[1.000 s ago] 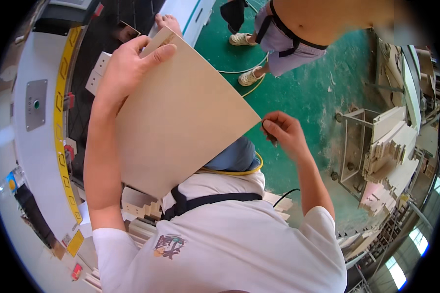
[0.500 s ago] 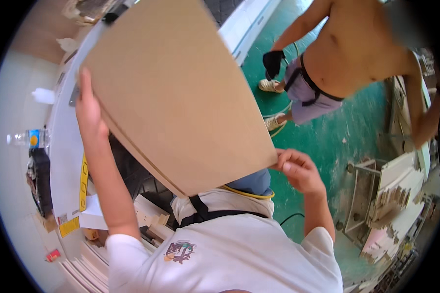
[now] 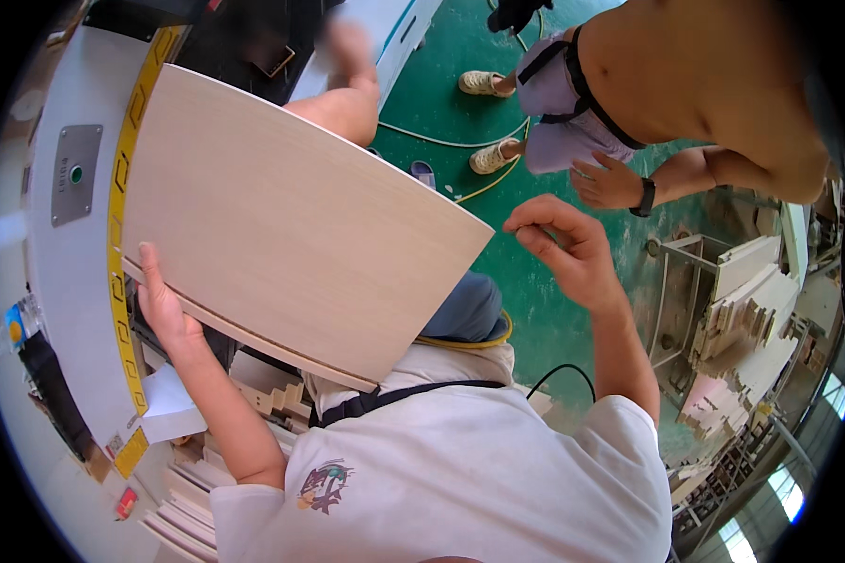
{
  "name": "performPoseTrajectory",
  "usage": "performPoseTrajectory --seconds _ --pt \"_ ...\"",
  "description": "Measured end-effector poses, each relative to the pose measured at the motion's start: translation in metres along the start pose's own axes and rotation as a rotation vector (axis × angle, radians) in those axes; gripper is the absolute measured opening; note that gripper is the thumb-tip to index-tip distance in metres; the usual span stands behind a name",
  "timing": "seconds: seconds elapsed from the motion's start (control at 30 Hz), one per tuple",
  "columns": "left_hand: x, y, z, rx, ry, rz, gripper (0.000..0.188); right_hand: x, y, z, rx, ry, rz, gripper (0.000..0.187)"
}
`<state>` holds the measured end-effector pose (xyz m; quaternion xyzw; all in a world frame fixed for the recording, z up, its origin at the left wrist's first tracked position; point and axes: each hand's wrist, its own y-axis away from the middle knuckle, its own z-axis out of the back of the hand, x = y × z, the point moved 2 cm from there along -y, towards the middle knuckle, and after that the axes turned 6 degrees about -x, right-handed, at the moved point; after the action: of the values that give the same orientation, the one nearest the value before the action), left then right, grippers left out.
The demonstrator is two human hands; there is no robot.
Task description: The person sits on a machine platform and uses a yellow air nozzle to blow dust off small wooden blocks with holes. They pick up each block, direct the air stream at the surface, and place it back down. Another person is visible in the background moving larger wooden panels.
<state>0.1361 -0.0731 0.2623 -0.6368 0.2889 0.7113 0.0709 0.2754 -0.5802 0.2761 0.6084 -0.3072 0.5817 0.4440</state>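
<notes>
The right hand (image 3: 571, 251) is moved just off the board (image 3: 296, 225), curled, contents unclear; the opposite end is kept gripped by the left hand (image 3: 167, 308).

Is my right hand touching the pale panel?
Apart. The head view shows a narrow strip of green floor between the right hand and the nearest corner of the pale panel.

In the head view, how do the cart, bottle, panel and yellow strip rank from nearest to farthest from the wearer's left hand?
1. Panel: gripped by the left hand itself.
2. Yellow strip: just left of it.
3. Bottle: farther left, near the picture's edge.
4. Cart: far over on the right.
</notes>
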Motion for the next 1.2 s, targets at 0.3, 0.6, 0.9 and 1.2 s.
performPoseTrajectory --seconds 0.3,0.6,0.9,1.2 --pt "-0.009 0.008 -0.005 -0.101 -0.072 -0.047 0.063 0.019 -0.004 -0.015 -0.035 0.264 -0.118 0.013" --pt "-0.047 0.028 -0.02 -0.245 -0.102 -0.224 0.066 -0.029 -0.028 -0.04 -0.125 -0.087 -0.327 0.023" --pt "-0.038 0.052 -0.014 -0.326 -0.101 -0.248 0.066 -0.038 -0.031 -0.051 -0.161 -0.194 -0.36 0.022" --pt "-0.042 0.052 -0.015 -0.393 -0.201 -0.261 0.069 -0.038 -0.046 -0.048 -0.129 -0.085 -0.419 0.022"
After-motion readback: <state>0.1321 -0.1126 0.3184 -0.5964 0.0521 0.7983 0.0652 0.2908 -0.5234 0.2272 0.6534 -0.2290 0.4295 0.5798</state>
